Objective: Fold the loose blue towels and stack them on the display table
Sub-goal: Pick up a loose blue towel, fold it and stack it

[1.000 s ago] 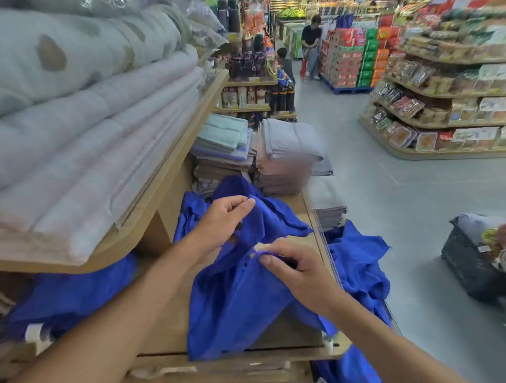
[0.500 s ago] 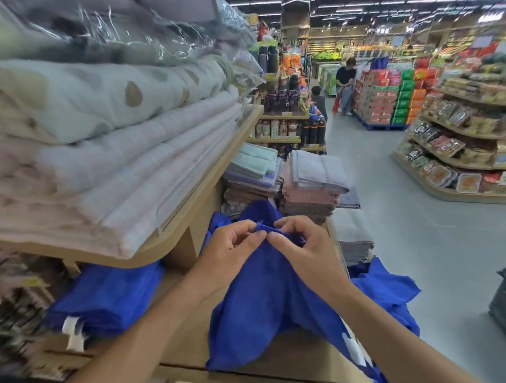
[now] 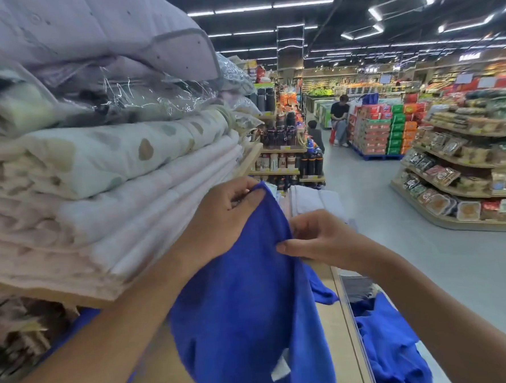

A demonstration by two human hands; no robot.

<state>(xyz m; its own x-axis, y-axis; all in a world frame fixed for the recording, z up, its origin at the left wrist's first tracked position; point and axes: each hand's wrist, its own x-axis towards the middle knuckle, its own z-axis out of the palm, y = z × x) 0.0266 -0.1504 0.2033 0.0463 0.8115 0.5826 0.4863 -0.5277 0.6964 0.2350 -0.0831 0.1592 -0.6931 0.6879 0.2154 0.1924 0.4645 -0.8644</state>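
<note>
A blue towel [image 3: 247, 304] hangs lifted above the wooden display table [image 3: 331, 328], with a white tag near its lower edge. My left hand [image 3: 221, 220] grips its top corner up by the shelf of bedding. Lower and to the right, my right hand [image 3: 317, 237] pinches the towel's right edge. More loose blue towels [image 3: 385, 346] lie crumpled over the table's right edge and hang down its side. Another blue piece [image 3: 84, 317] shows under the shelf at left.
A wooden shelf piled with folded quilts and blankets [image 3: 111, 176] juts out at left, close to my left hand. Folded white towels [image 3: 311, 199] stand behind. A grey aisle floor [image 3: 427, 254] lies to the right, with food shelves [image 3: 464, 178] and two people far back.
Both hands have raised the towel off the table. They held one spot together; now the left hand is higher at the corner and the right has slid down the edge. The view has tilted up.
</note>
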